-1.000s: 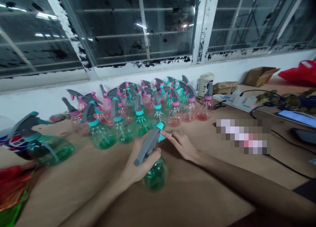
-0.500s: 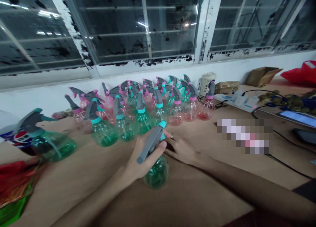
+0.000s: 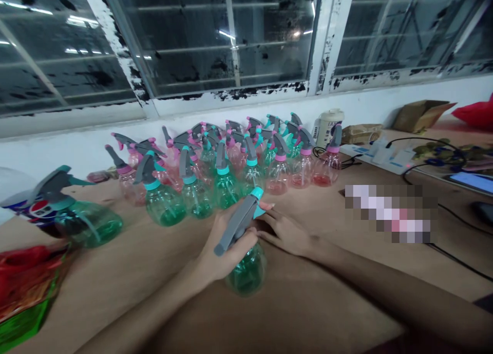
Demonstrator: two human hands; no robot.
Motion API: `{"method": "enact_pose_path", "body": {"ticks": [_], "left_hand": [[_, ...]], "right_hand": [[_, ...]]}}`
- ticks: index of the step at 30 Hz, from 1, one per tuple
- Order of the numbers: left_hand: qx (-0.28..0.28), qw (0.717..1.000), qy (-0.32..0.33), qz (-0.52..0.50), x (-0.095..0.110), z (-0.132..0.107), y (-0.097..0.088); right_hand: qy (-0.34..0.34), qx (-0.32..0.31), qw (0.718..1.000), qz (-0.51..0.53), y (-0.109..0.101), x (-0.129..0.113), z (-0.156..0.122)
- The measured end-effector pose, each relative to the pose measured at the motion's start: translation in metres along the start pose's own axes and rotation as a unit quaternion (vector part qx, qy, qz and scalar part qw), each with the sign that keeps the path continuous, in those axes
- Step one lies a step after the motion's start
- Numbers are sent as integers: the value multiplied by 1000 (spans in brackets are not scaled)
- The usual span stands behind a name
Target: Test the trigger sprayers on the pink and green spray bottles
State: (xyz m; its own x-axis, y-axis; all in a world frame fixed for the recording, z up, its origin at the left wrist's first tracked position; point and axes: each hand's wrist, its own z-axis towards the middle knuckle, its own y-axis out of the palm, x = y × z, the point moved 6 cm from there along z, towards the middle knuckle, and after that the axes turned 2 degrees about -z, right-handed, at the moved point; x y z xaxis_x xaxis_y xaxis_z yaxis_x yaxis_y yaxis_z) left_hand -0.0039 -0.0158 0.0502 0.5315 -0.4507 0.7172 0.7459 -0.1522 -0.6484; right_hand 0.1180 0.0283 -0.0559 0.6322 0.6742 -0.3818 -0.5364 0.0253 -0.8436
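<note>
A clear spray bottle point(image 3: 246, 277) with green tint stands in front of me, its grey and turquoise trigger head point(image 3: 239, 223) turned to the upper right. My left hand point(image 3: 225, 243) is wrapped around the neck under the head, thumb across the near side. From the right, my right hand point(image 3: 287, 233) meets the bottle at the neck, below the turquoise nozzle; its fingertips are partly hidden there. Just behind are more green spray bottles point(image 3: 165, 207) with turquoise collars, and pink ones point(image 3: 279, 179) with pink collars.
A green spray bottle point(image 3: 90, 223) leans by a Pepsi cup point(image 3: 40, 210) at left, above a red and green bag point(image 3: 29, 277). At right are a coffee cup point(image 3: 329, 128), a power strip point(image 3: 385, 157) with cables, a phone point(image 3: 475, 182) and a cardboard box point(image 3: 418, 117).
The view has shifted slightly, so the background sits a little further right. My left thumb has bent inward against the neck. Both hands stay at the same bottle.
</note>
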Motion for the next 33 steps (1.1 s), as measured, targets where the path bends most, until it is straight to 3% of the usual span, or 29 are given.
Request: {"method": "enact_pose_path", "body": {"ticks": [18, 24, 33], "left_hand": [[0, 999, 34, -32, 5, -1, 0], [2, 999, 17, -34, 4, -1, 0], [20, 994, 104, -35, 11, -8, -2]], "right_hand": [[11, 5, 1000, -12, 0, 3, 0], [8, 14, 1000, 19, -5, 4, -1], [9, 13, 1000, 26, -1, 7, -1]]}}
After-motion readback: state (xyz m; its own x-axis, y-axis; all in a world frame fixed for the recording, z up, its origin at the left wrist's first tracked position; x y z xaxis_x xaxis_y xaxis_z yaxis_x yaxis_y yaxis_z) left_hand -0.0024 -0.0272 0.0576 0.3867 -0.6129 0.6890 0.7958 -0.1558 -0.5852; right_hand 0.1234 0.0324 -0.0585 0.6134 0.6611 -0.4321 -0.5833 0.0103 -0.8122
